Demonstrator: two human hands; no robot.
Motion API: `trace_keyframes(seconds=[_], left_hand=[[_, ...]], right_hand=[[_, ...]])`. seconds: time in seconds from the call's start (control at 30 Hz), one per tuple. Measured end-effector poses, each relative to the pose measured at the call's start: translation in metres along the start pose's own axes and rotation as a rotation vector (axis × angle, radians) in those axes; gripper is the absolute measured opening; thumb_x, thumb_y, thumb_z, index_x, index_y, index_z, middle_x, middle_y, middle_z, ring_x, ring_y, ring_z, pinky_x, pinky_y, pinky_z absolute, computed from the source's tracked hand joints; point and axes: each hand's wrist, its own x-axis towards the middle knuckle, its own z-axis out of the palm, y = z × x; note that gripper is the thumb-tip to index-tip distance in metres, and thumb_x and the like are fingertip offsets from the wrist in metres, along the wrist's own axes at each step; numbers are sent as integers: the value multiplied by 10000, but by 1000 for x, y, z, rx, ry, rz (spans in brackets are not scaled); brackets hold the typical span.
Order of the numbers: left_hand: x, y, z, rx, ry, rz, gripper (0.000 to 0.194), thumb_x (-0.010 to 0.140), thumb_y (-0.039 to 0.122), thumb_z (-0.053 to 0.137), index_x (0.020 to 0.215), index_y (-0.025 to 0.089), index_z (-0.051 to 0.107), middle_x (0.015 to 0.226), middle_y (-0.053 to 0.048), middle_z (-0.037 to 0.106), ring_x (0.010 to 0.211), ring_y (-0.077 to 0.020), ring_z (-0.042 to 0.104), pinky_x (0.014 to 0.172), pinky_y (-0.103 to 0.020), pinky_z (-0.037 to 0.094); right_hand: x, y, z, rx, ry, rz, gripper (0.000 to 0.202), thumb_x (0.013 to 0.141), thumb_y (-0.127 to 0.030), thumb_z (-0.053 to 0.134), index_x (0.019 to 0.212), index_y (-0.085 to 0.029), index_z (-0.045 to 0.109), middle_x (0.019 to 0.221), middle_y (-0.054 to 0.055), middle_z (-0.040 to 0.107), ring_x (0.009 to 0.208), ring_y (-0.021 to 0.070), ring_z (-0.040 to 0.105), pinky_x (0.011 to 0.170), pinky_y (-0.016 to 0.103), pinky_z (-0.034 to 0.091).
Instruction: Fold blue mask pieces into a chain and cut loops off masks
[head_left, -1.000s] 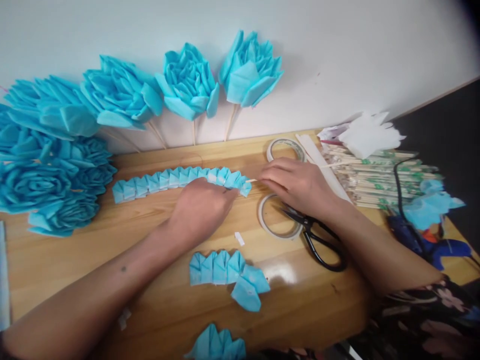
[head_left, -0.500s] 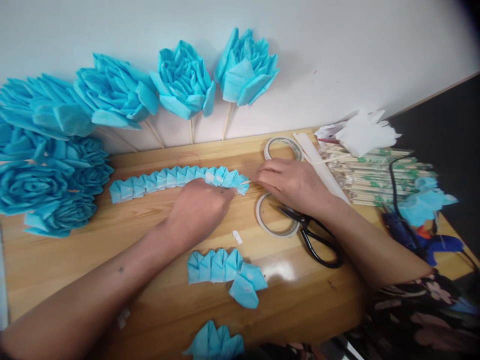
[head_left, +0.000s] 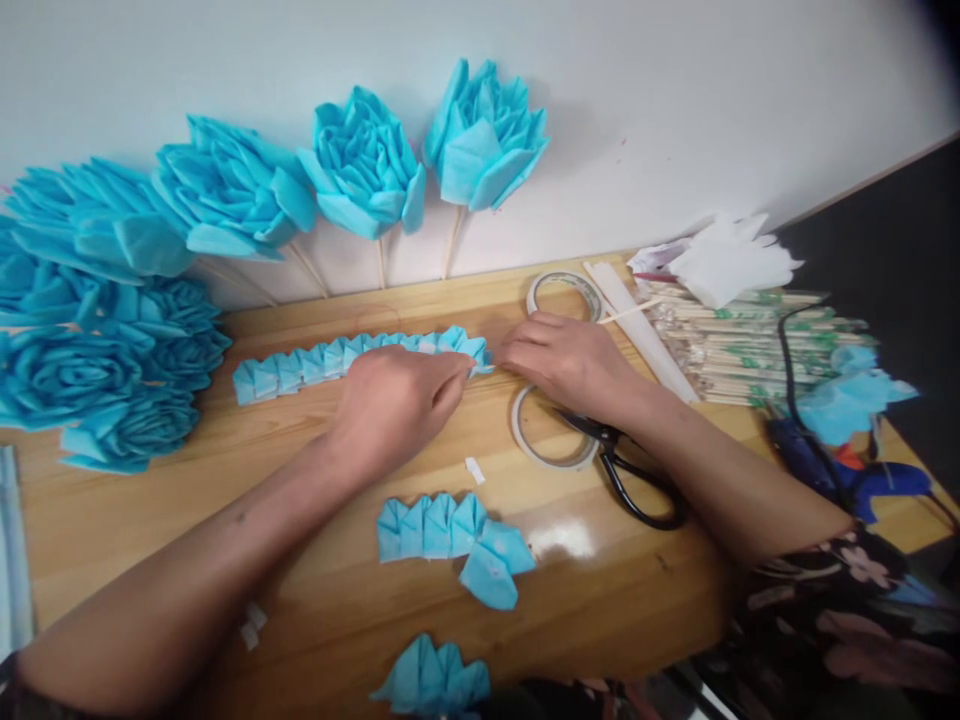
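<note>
A long strip of folded blue petals [head_left: 307, 366], made of paper or thin fabric, lies across the table. My left hand [head_left: 405, 400] is closed in a pinch on its right end, covering part of it. Just to the right, my right hand [head_left: 566, 358] grips a thin wooden stick [head_left: 632, 311], whose far end sticks out behind the knuckles. The stick's other end is hidden by my fingers beside the strip. A shorter blue petal strip [head_left: 431, 530] and another small petal piece [head_left: 435, 675] lie nearer to me.
Finished blue flowers [head_left: 367, 165] on sticks lean along the wall. Two tape rolls [head_left: 517, 430] and black scissors [head_left: 637, 490] lie around my right hand. Bundled sticks [head_left: 750, 345], white paper [head_left: 731, 260] and a blue glue gun [head_left: 885, 480] are at the right.
My left hand has rolled over and its thumb side now shows at the strip's end. The strip has shifted slightly right. The stick's tip, visible before, is now covered.
</note>
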Motion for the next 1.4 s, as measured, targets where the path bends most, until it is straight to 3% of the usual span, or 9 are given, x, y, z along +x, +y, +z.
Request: trace_keyframes(seconds=[0.1, 0.2, 0.27, 0.4, 0.7, 1.0, 1.23, 1.4], left_hand=[[2, -1, -2, -238, 46, -105, 301, 948, 279, 493, 1000, 190, 776, 725, -14, 734, 597, -121, 592, 585, -224, 410], [2, 0, -4, -284, 100, -176, 330, 957, 323, 490, 1036, 162, 767, 648, 4, 688, 540, -103, 535, 549, -215, 377], [1, 0, -4, -222, 112, -140, 308, 942, 293, 497, 996, 170, 774, 646, -3, 689, 550, -110, 540, 565, -224, 381], [-1, -1, 0, -17, 17, -18, 294, 896, 206, 488, 833, 213, 775, 681, -30, 721, 608, -146, 586, 612, -254, 403], [1, -2, 3, 216, -133, 39, 309, 866, 168, 471, 690, 215, 720, 623, -26, 690, 575, -163, 558, 562, -287, 304], [2, 4, -1, 354, -267, 37, 320, 932, 198, 444, 767, 218, 717, 735, -43, 741, 608, -187, 590, 564, -308, 287], [2, 4, -1, 382, -274, 44, 339, 946, 230, 440, 821, 222, 755, 735, -63, 739, 584, -187, 583, 552, -304, 311], [2, 4, -2, 357, -245, 55, 350, 936, 207, 426, 752, 207, 724, 690, -68, 719, 556, -180, 563, 540, -302, 287]], right_hand=[[0, 1, 0, 4, 17, -32, 263, 975, -95, 446, 957, -175, 695, 905, 75, 699, 849, 197, 583, 719, 304, 429], [1, 1, 0, -4, 37, -54, 258, 980, -98, 452, 956, -174, 698, 900, 73, 692, 854, 199, 569, 727, 306, 429], [1, 2, 0, -16, 46, -53, 260, 981, -95, 452, 960, -173, 700, 895, 70, 687, 845, 199, 556, 707, 305, 416], [0, 3, 2, -32, 68, -38, 266, 989, -106, 451, 946, -173, 705, 848, 66, 663, 806, 195, 523, 675, 308, 382], [-1, 3, 4, -9, 81, -39, 253, 988, -103, 449, 955, -173, 690, 888, 71, 668, 826, 197, 518, 707, 313, 385], [-1, 5, -1, -32, 6, 1, 279, 992, -119, 418, 1025, -181, 688, 875, 76, 674, 827, 205, 538, 692, 322, 365], [-3, 4, 0, -1, 67, -30, 292, 1002, -114, 404, 984, -168, 690, 882, 86, 661, 849, 210, 520, 718, 318, 390], [-2, 5, 5, 15, 66, 1, 283, 983, -90, 413, 1001, -171, 684, 913, 91, 663, 861, 219, 512, 733, 326, 395]])
